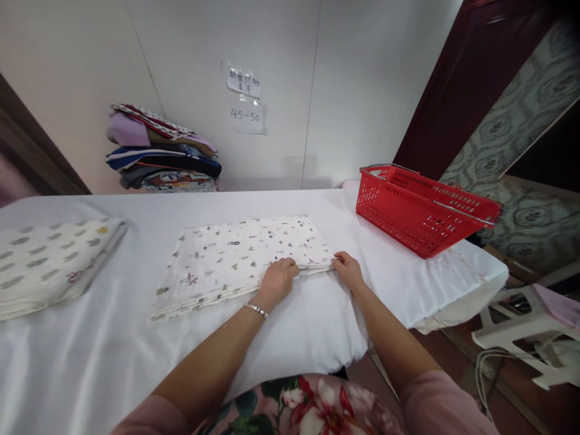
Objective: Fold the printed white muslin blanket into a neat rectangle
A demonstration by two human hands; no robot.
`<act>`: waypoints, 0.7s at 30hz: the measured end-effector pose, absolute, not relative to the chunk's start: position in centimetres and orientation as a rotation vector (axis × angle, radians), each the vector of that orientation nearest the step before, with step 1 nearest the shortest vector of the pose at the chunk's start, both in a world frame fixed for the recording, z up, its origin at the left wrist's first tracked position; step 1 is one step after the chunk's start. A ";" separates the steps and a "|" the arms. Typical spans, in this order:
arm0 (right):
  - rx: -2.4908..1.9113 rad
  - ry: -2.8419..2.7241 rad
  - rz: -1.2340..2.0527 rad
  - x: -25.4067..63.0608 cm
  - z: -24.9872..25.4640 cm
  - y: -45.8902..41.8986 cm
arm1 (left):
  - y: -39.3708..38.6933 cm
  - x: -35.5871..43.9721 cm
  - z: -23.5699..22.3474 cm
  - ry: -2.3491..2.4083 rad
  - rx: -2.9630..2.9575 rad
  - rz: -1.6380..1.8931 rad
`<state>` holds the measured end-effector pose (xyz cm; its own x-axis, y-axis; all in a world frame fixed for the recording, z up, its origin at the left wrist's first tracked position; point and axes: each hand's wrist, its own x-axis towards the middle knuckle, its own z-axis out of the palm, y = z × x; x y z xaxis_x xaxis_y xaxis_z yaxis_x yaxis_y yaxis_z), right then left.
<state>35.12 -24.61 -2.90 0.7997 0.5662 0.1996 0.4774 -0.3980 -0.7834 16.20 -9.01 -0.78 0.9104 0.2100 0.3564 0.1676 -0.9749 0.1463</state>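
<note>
A folded white cloth with small printed motifs [235, 254] lies flat in the middle of a white-covered table [136, 338]. My left hand [278, 279] rests on the cloth's near edge with its fingers curled over the layers. My right hand [348, 270] pinches the cloth's near right corner. A silver bracelet sits on my left wrist.
Another folded patterned cloth [49, 260] lies at the table's left. A red plastic basket [419, 208] stands at the back right corner. A stack of folded fabrics [163, 151] sits against the wall, under paper notes [247, 99]. White stools [525, 329] stand on the floor at the right.
</note>
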 end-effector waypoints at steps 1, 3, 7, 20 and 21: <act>-2.060 -0.774 0.123 35.1 -2.8 -24.6 | -9.0 16.1 -0.7 0.286 2.950 0.565; -2.060 -0.777 0.129 35.0 -2.7 -24.6 | -9.1 16.0 -0.6 0.271 2.918 0.573; -2.063 -0.776 0.137 35.0 -2.7 -24.6 | -9.3 15.8 -0.5 0.258 2.874 0.619; -2.037 -0.771 0.135 35.2 -3.0 -24.6 | -9.2 16.2 -0.6 0.255 2.904 0.666; -2.028 -0.766 0.135 35.2 -3.1 -24.5 | -9.1 16.2 -0.6 0.252 2.908 0.676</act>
